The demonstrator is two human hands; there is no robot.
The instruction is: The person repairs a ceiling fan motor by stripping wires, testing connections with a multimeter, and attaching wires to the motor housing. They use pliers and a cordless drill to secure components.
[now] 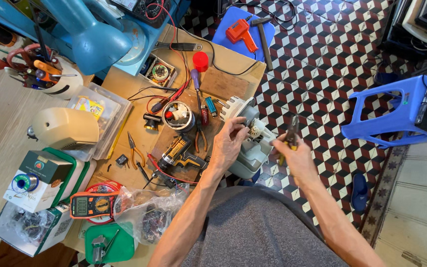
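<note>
We find the fan motor unit (247, 133), a white and grey housing with a ribbed white ring at its far end, held off the near right edge of the tabletop (124, 84), above the patterned tile floor (322, 74). The left hand (228, 143) is closed around the housing's left side, fingers curled over the top near the small pale gear. The right hand (295, 155), just right of the motor unit, is wrapped around a pair of pliers (291, 133) with yellow-trimmed handles, jaws pointing up and away; whether the jaws touch the housing we cannot tell.

In our judgement the work goes best if the left hand keeps the housing steady and the pliers meet the part squarely at the tip, with light pressure, since the plastic looks liable to crack.

Left of the motor unit, on the tabletop, lie a black and yellow cordless drill (179, 155), a round open casing with red wiring (178, 116), a purple-handled screwdriver (195, 81) and small orange cutters (135, 151). Further left sit a multimeter (91, 205) and a solder spool (24, 183). Well to the right of the motor unit stands a blue plastic stool (389, 116).
</note>
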